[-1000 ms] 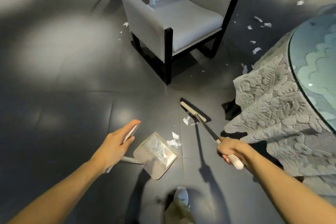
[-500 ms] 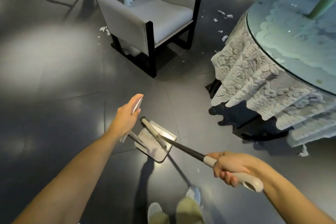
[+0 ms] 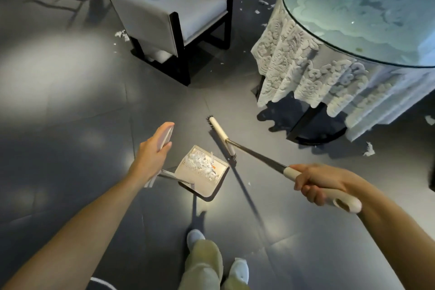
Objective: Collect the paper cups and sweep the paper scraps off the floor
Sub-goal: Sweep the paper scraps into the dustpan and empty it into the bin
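Note:
My left hand (image 3: 151, 155) grips the upright handle of a beige dustpan (image 3: 188, 188), whose pan sits low over the dark floor with a heap of white paper scraps (image 3: 201, 162) inside. My right hand (image 3: 317, 182) holds the cream grip of a long broom. The broom head (image 3: 221, 135) hovers just beyond the pan's far right edge. More paper scraps lie on the floor: beside the chair's left leg (image 3: 121, 35), between chair and table (image 3: 261, 6), and at the right of the table base (image 3: 369, 149). No paper cup is visible.
A grey armchair (image 3: 176, 16) with black legs stands ahead, a lace cloth draped over its back. A round glass-topped table (image 3: 353, 30) with a lace tablecloth fills the upper right. My feet (image 3: 240, 271) are at the bottom centre.
The broom head swept scraps into the dustpan, then lifted out to the pan's far right. The scraps that lay in front of the pan now sit inside it. My view shifted left of the table.

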